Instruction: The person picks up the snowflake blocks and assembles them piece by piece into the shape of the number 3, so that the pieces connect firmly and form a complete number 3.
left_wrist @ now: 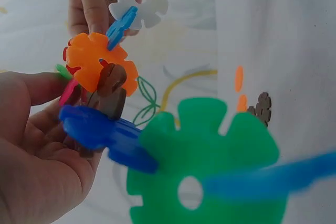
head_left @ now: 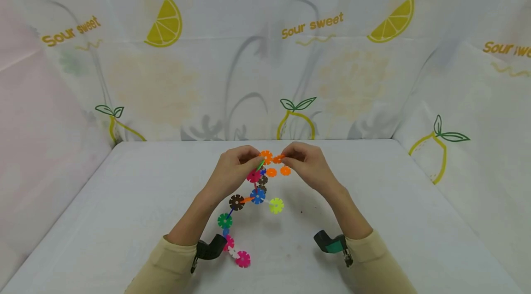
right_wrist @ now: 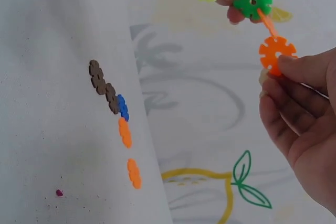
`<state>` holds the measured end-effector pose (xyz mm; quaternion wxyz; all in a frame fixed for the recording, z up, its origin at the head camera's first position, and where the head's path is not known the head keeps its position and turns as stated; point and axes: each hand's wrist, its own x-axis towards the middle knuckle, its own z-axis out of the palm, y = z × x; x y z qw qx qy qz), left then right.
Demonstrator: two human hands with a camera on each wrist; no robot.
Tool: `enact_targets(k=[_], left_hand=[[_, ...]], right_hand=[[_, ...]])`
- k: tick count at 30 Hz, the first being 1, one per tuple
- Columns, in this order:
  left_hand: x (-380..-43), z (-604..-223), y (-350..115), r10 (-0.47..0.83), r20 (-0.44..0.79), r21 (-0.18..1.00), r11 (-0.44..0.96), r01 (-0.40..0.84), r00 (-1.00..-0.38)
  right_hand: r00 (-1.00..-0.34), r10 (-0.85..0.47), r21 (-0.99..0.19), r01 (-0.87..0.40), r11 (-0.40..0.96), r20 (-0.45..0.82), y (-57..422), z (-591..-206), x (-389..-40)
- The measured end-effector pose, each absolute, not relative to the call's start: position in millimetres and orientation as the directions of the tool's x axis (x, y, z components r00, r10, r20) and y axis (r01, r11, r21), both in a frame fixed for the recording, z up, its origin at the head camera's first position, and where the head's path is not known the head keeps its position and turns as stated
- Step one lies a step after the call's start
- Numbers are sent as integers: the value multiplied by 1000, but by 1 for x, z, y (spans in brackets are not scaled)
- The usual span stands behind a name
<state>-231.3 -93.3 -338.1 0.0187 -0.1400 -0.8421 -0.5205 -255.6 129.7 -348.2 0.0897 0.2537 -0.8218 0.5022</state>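
Observation:
My left hand [head_left: 233, 169] pinches a green notched plastic disc [right_wrist: 253, 2] in a chain of interlocking snowflake discs. From that hand the chain hangs down through a pink disc [head_left: 253, 176], a blue disc [head_left: 257, 196], a brown disc [head_left: 237, 202] and a green one [head_left: 225, 220]. A yellow disc [head_left: 276, 205] branches off to the right. Between the hands, an orange disc [head_left: 267, 157] seen edge-on in the right wrist view slots into the green one. Thumb and fingers of my right hand [head_left: 309, 165] pinch another orange disc [right_wrist: 276, 51], which meets its lower end.
Beyond the chain, two loose orange discs [right_wrist: 125, 132] lie on the white table [head_left: 356, 192] with a blue disc [right_wrist: 123, 107] and two brown discs [right_wrist: 97, 77]. A small dark-pink scrap [right_wrist: 59, 193] lies nearer. Patterned cloth walls [head_left: 257, 77] enclose the back and sides.

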Motion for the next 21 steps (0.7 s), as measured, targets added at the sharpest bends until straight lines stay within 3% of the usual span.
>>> enact_targets(k=[6,21], left_hand=[[-232,-338,-93,224,180,878,401,259,-958],[-231,-339,-91,206,198,874,405,268,-958]], right_hand=[[-775,-344,-662,-632,404,530,126,-345,-252],[-580,-377,-427,-802,417,722,119,-347,-249]])
